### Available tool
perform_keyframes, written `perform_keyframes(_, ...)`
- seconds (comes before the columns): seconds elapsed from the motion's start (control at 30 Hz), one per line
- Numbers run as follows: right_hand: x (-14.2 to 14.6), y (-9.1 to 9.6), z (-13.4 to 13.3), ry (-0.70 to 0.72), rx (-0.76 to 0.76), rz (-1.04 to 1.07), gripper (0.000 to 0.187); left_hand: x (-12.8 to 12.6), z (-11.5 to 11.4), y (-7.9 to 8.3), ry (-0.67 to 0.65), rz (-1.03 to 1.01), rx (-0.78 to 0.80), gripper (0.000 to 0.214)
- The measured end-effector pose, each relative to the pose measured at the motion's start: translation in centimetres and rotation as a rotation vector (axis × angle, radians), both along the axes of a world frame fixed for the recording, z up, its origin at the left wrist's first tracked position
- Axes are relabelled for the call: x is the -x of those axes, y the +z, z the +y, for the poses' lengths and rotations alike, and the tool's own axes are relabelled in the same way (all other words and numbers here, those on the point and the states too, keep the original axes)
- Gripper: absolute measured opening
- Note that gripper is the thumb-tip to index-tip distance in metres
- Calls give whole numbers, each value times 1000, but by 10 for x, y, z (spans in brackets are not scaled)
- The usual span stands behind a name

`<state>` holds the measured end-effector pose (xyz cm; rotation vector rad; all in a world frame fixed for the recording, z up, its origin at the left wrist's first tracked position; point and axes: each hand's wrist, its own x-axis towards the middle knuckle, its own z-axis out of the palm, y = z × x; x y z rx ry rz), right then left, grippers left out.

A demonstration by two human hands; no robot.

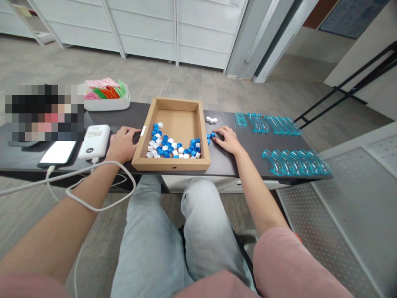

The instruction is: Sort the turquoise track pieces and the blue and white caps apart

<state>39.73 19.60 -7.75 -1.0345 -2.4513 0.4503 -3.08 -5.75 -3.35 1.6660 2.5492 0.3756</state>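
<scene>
A shallow cardboard tray (173, 164) lies on the dark table (248, 157), holding several small blue and white hexagonal pieces (169, 147) heaped toward its near side. My left hand (123, 142) rests on the table against the tray's left wall, fingers loosely curled, nothing visible in it. My right hand (227, 139) lies just right of the tray, fingers spread and touching a few loose blue pieces (211, 136). A small cluster of white pieces (211, 120) sits farther back, apart from the hand.
Translucent teal curved track parts lie in rows at the back right (266, 123) and front right (294, 161). On the left are a white power bank (94, 140), a phone (57, 153), a white cable (99, 207) over my forearm and a white bin of coloured sticks (107, 97).
</scene>
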Motion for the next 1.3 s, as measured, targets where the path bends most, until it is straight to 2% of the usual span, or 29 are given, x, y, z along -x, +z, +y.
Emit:
perform_keyframes(0.13, -2, 0, 1, 49, 27, 34, 55, 1, 1, 3, 8, -1, 29, 70)
perform_keyframes(0.23, 0, -1, 1, 91, 39, 80, 48, 2, 1, 4, 13, -1, 40, 71)
perform_keyframes(0.47, 12, 6, -7, 91, 32, 90, 41, 0, 0, 4, 13, 4, 27, 67)
perform_keyframes(0.67, 13, 8, -8, 72, 135, 207, 25, -3, -1, 4, 9, 9, 0, 65)
perform_keyframes(0.83, 10, 7, -8, 76, 211, 294, 18, -2, 0, 4, 15, 13, 31, 68)
perform_keyframes(1.13, 9, 16, -17, 84, 312, 310, 36, -3, 0, 8, 7, -7, 33, 67)
perform_keyframes(1.3, 9, 15, -17, 117, 346, 337, 41, -4, 0, 8, 9, -12, 29, 67)
